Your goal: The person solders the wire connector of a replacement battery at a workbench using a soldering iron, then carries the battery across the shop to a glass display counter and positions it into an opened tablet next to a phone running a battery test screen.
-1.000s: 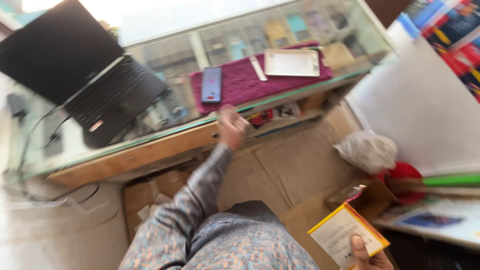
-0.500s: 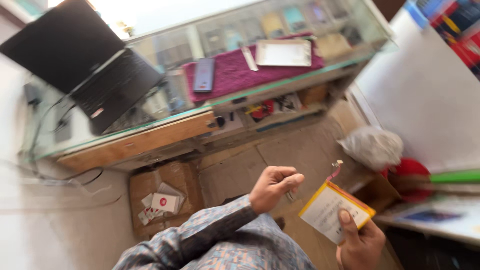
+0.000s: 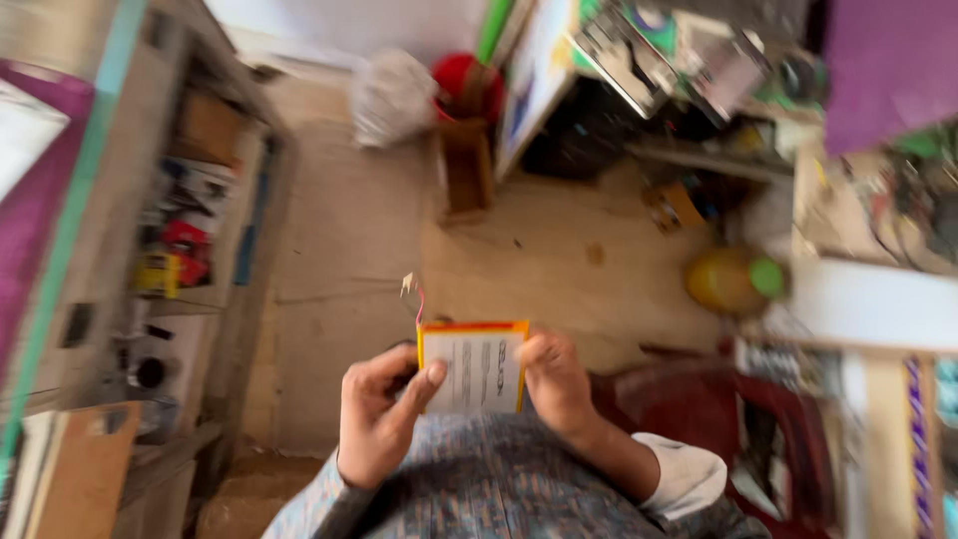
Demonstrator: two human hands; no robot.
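Both hands point(image 3: 469, 409) on flat battery pack point(image 3: 473, 370)

White, orange-edged flat pack point(image 3: 471, 371)

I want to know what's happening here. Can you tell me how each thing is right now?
Flat white pouch battery with orange edges: held up in both hands, thin wires sticking out at its top.
Left hand: gripping the battery's left edge.
Right hand: gripping its right edge.
Crumpled white plastic bag: lying on the floor.
Red bucket: upright.
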